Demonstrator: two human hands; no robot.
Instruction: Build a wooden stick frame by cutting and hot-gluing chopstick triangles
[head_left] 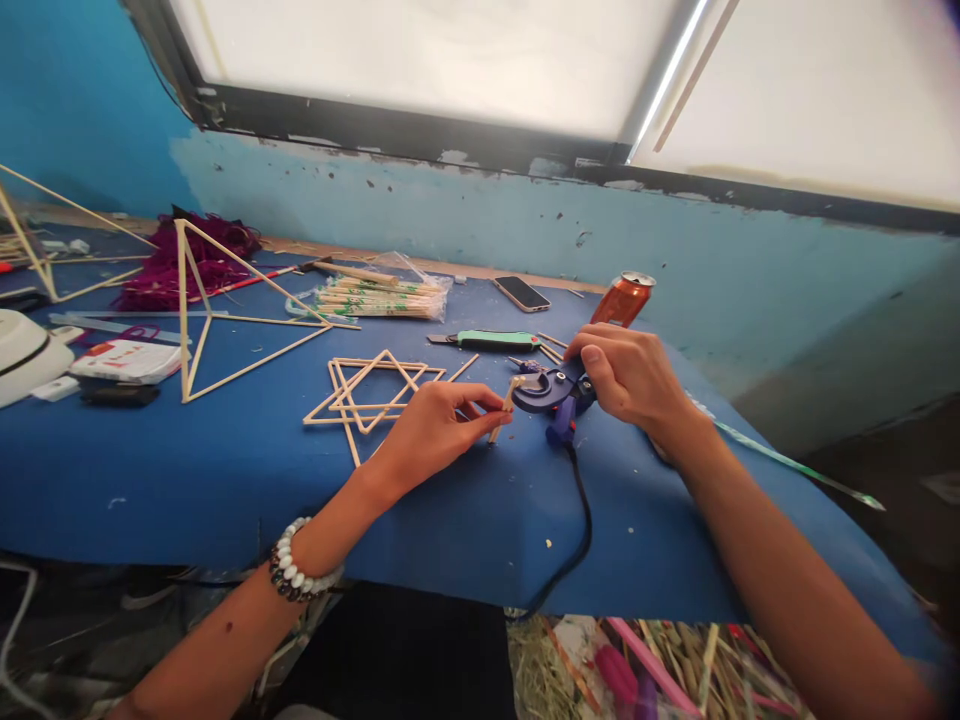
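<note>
My left hand (pixel 435 432) pinches short wooden sticks (pixel 504 410) between thumb and fingertips, just left of the small blue hot glue gun (pixel 551 393). My right hand (pixel 628 375) wraps around that glue gun, and its black cord (pixel 581 540) drops over the front of the blue-covered table (pixel 187 490). Left of my left hand lies a flat frame of thin wooden sticks (pixel 367 393), forming overlapping triangles. Farther left stands a larger stick frame (pixel 232 320). My left wrist wears a beaded white and black bracelet (pixel 296 560).
Behind my hands lie a green utility knife (pixel 487 340), a plastic bag of wooden sticks (pixel 382 297), a smartphone (pixel 521 293) and an orange can (pixel 622 298). Purple fringe (pixel 187 260), another stick frame and white items sit far left. A blue wall rises behind.
</note>
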